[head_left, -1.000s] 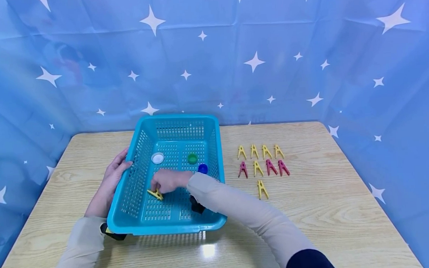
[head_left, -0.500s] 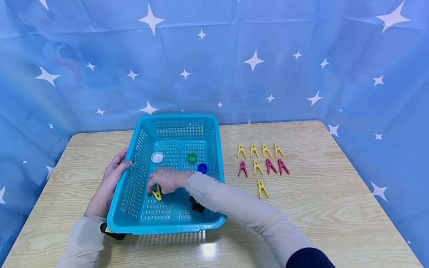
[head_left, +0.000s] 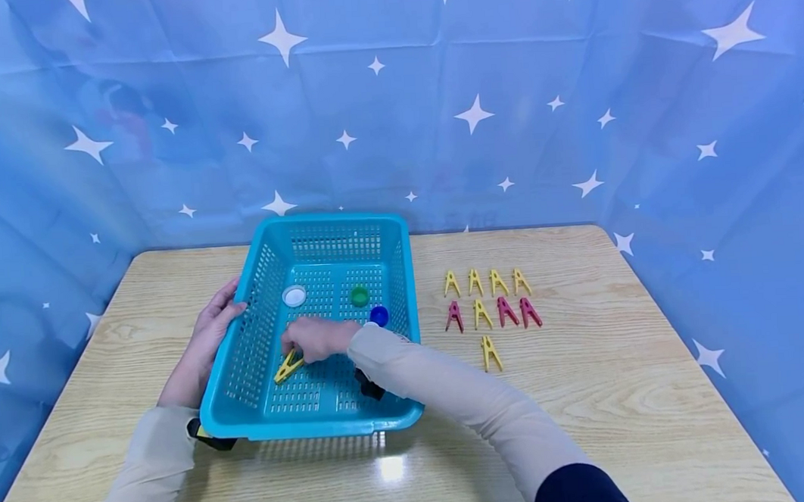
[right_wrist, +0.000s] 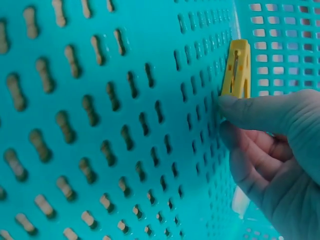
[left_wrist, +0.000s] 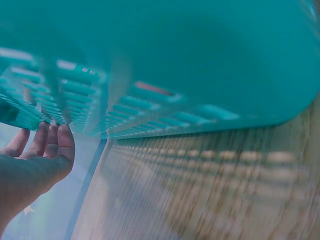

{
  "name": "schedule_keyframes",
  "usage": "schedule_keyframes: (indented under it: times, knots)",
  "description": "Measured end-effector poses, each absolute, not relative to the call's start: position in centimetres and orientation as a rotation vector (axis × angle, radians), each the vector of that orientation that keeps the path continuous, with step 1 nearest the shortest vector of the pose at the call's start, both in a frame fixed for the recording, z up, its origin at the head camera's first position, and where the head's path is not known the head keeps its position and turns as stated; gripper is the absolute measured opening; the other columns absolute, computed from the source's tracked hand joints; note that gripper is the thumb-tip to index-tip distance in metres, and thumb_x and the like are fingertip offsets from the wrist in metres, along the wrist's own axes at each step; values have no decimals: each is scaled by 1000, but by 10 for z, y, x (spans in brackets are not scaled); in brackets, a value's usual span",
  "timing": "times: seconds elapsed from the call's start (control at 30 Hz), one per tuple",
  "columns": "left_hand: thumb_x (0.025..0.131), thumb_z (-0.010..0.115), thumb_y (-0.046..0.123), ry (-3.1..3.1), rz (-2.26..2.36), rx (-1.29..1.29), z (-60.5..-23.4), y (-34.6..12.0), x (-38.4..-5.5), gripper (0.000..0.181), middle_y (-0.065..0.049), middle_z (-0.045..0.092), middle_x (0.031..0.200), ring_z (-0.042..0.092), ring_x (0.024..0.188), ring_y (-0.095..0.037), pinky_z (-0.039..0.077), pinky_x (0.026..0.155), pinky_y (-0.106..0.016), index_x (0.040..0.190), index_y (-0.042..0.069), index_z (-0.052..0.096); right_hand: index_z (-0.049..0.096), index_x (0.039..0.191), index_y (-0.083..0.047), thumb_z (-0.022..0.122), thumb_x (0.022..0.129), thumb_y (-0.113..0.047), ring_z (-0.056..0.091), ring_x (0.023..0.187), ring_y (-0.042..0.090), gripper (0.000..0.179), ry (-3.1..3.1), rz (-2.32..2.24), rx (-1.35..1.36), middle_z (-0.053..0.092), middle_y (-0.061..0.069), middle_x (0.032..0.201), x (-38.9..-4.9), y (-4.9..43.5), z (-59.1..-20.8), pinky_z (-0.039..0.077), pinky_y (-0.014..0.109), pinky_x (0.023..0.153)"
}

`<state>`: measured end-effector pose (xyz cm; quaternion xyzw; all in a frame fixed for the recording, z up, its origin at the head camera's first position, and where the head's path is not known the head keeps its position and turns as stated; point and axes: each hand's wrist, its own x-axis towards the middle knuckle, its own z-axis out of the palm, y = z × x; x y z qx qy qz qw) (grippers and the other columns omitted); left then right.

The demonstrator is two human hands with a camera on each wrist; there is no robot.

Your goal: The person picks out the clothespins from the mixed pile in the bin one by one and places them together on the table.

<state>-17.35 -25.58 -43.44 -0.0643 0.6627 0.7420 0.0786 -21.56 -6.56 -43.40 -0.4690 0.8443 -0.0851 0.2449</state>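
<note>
A blue-green plastic basket (head_left: 346, 426) with slotted walls stands on the left half of the table. My right hand (head_left: 316, 339) reaches into it and pinches one end of a yellow clothespin (head_left: 287, 369) low over the basket floor. In the right wrist view my thumb and a finger grip the clothespin (right_wrist: 236, 70), its other end pointing away from the hand. My left hand (head_left: 211, 325) rests on the basket's outer left side; in the left wrist view its fingertips (left_wrist: 65, 131) touch the slotted wall.
Inside the basket lie a white cap (head_left: 294, 295), a green cap (head_left: 360, 296) and a blue cap (head_left: 379, 316). Right of it, several yellow clothespins (head_left: 482, 313) and 3 red ones (head_left: 507, 311) lie in rows on the wooden table (head_left: 620, 376). A starry blue curtain (head_left: 396, 130) hangs behind.
Between my right fingers the yellow clothespin has turned, its free end now pointing toward the near left. The right hand has barely shifted, and the left hand stays on the basket.
</note>
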Motion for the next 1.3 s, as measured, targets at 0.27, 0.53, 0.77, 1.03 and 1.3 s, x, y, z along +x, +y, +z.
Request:
schedule_keyframes:
  times: [0.27,0.53,0.77,1.03,1.3]
  knots:
    - [99,47,27,1981,2221,-196,-434,-256,-173,59,-6,24,149,28,134,-24,47,81,-18,151,24,18,69,102,-9,70,81,-2,50,77,6,22,2348,-216,-1300,64,-1,98,-219,-61,-427,43,13,66]
    - [98,49,29,1979,2233,-190,-435,-255,-173,60,-5,27,146,31,132,-23,49,81,-19,151,24,21,67,90,-6,72,81,-6,46,71,8,10,2371,-310,-1275,63,1,90,-222,-55,-413,40,14,62]
    - [99,47,29,1989,2212,-200,-435,-256,-173,59,-4,26,147,30,134,-23,46,92,-28,151,26,20,67,98,-3,72,81,-8,49,72,9,18,2396,-482,-1240,66,7,96,-224,-48,-397,43,15,64]
    - [99,47,30,1996,2211,-194,-434,-255,-172,60,-7,23,149,26,136,-26,42,97,-30,151,24,18,68,103,-5,70,84,-11,49,73,11,20,2413,-681,-1249,62,11,98,-222,-32,-378,41,16,64]
    - [100,44,27,2022,2181,-203,-435,-255,-174,59,-8,21,151,23,138,-27,24,108,-50,151,23,16,67,106,-5,70,85,-14,47,72,13,23,2453,-826,-1244,60,12,97,-216,-11,-365,41,17,63]
